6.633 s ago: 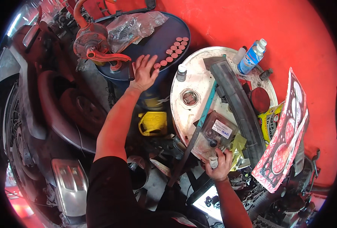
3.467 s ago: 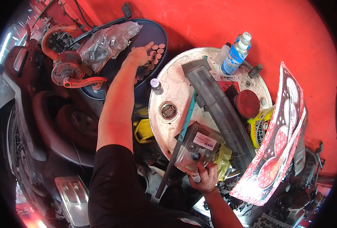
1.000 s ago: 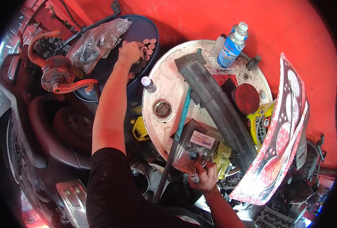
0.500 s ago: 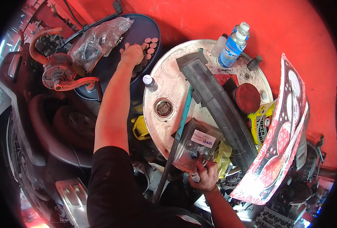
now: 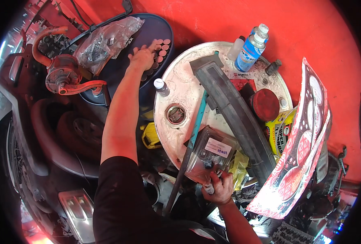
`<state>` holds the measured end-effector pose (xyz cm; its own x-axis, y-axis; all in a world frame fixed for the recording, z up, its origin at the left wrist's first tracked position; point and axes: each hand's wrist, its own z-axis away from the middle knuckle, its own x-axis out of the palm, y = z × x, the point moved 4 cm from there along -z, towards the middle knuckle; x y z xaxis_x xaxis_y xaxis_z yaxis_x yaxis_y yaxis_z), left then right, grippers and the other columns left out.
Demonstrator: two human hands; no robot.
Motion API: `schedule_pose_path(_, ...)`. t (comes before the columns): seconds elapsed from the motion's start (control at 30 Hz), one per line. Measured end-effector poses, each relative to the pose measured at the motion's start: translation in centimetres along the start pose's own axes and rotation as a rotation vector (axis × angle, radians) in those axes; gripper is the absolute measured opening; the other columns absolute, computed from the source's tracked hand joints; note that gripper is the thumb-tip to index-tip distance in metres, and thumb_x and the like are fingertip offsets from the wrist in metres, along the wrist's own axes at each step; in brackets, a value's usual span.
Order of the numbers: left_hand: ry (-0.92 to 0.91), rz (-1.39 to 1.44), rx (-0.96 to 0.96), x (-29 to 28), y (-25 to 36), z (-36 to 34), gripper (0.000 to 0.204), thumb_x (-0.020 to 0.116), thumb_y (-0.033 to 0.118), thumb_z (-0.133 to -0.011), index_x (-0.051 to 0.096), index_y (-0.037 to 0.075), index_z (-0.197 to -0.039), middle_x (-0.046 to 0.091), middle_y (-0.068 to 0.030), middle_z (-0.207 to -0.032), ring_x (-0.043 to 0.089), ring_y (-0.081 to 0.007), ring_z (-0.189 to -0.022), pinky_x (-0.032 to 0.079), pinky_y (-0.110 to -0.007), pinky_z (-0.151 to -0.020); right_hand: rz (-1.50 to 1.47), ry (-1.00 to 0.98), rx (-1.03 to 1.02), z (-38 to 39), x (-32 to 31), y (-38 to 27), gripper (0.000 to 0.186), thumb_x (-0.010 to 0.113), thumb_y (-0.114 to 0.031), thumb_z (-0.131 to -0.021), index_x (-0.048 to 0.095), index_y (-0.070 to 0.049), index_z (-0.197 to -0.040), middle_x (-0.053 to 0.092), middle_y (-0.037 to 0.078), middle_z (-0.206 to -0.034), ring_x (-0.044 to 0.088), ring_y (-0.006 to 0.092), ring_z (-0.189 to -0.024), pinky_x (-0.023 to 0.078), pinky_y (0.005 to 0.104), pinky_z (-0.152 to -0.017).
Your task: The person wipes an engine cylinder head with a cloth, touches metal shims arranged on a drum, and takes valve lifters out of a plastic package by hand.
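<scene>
My left hand (image 5: 142,57) reaches over the dark drum top (image 5: 119,77) at the far left. Its fingers are spread, and the index finger stretches to the round flat discs (image 5: 163,53) laid in rows near the rim. Nothing shows in its grasp. Beside that hand lies a clear plastic bag (image 5: 105,40) with small parts inside. Low in the middle, my right hand (image 5: 220,189) is curled at the near end of a clear plastic package (image 5: 209,156) with a white label. Something small and whitish shows by its thumb; its kind is unclear.
A white drum top (image 5: 170,138) bears a long dark plastic part (image 5: 233,118), a blue spray can (image 5: 250,49), a red round tin (image 5: 264,105) and a small white-capped bottle (image 5: 161,86). A packaged gasket (image 5: 296,150) stands at right. A motorcycle (image 5: 66,134) fills the left.
My left index finger has stretched out further toward the discs, and the other fingers have spread. My right hand has stayed about where it was.
</scene>
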<state>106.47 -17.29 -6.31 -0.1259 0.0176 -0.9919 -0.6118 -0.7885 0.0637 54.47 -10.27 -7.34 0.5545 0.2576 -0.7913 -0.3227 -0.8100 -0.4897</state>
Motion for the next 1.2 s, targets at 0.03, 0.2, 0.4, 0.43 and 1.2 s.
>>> schedule_pose_path(0.03, 0.085, 0.036, -0.029, -0.3, -0.3, 0.4, 0.057, 0.053, 0.026, -0.094, 0.037, 0.040, -0.147, 0.046, -0.0062, -0.144, 0.035, -0.0337, -0.132, 0.033, -0.062, -0.102, -0.004, -0.002, 0.000, -0.1, 0.0, 0.1, 0.057, 0.082, -0.028, -0.058, 0.064, -0.015, -0.111, 0.055, 0.011, -0.106, 0.057, 0.0307, -0.081, 0.049, 0.0391, -0.062)
schedule_pose_path(0.2, 0.039, -0.115, 0.044, -2.4, -1.0, 2.7, 0.044, 0.052, 0.028, -0.095, 0.052, 0.038, -0.137, 0.052, -0.0050, -0.137, 0.032, -0.0342, -0.136, 0.031, -0.061, -0.104, 0.008, 0.011, -0.016, -0.1, 0.0, -0.1, 0.059, 0.083, -0.028, -0.059, 0.064, -0.015, -0.113, 0.054, 0.011, -0.108, 0.057, 0.0314, -0.083, 0.049, 0.0402, -0.063)
schedule_pose_path(0.4, -0.059, -0.143, 0.110, -0.8, -1.8, 1.6, 0.035, 0.050, 0.023, -0.094, 0.066, 0.033, -0.123, 0.054, -0.0035, -0.137, 0.030, -0.0327, -0.139, 0.028, -0.061, -0.105, -0.016, -0.032, -0.003, 0.2, 0.0, 0.1, 0.063, 0.084, -0.028, -0.056, 0.063, -0.015, -0.115, 0.054, 0.011, -0.108, 0.056, 0.0320, -0.084, 0.049, 0.0421, -0.066)
schedule_pose_path(0.43, -0.119, -0.165, 0.138, -0.2, -2.2, 1.0, 0.036, 0.050, 0.022, -0.092, 0.067, 0.033, -0.122, 0.051, -0.0032, -0.143, 0.031, -0.0316, -0.140, 0.027, -0.062, -0.105, -0.017, -0.033, -0.007, 0.3, 0.1, 0.1, 0.063, 0.084, -0.028, -0.056, 0.063, -0.015, -0.115, 0.054, 0.011, -0.108, 0.056, 0.0320, -0.084, 0.049, 0.0421, -0.066)
schedule_pose_path(1.2, -0.073, -0.060, 0.093, -2.1, -2.9, 4.5, 0.049, 0.051, 0.010, -0.090, 0.062, 0.035, -0.130, 0.043, -0.0049, -0.150, 0.022, -0.0363, -0.143, 0.023, -0.065, -0.109, -0.021, -0.016, -0.004, 0.3, 0.1, 0.2, 0.066, 0.084, -0.027, -0.054, 0.062, -0.014, -0.115, 0.054, 0.012, -0.106, 0.056, 0.0334, -0.083, 0.049, 0.0430, -0.065)
